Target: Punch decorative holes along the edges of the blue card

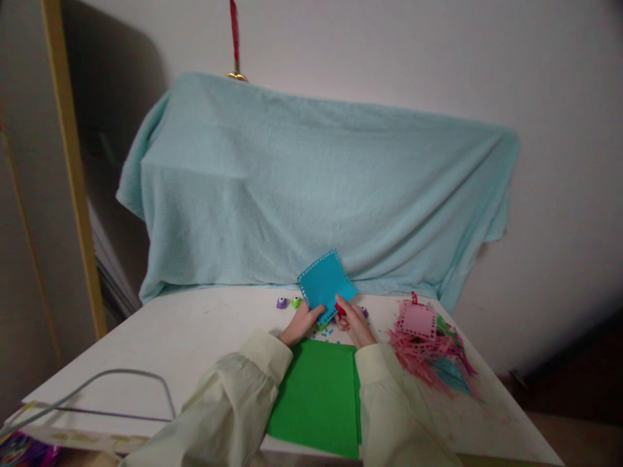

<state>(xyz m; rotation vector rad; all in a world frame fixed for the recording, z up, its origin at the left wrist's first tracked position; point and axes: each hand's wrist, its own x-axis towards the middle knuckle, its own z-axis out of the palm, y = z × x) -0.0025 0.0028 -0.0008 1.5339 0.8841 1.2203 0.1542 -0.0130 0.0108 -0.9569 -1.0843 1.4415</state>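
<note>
My left hand (302,322) is closed on the lower left edge of a blue paper square (325,283), which is held tilted up above the table. A row of small punched holes runs along several of its edges. In my right hand (354,323) is a small red craft punch (340,309), set at the paper's lower right edge. Tiny blue paper bits (327,334) lie scattered below the hands. Just behind my left hand stand a purple punch (281,303) and a green punch (296,301). Another dark purple one (363,312) is partly hidden by my right hand.
Green sheets (316,402) lie between my forearms. To the right is a heap of pink paper strips (423,350) with a hole-edged pink square (417,320) on top. A grey cable (121,371) curves over the white table's left side. A light blue cloth (316,181) hangs behind.
</note>
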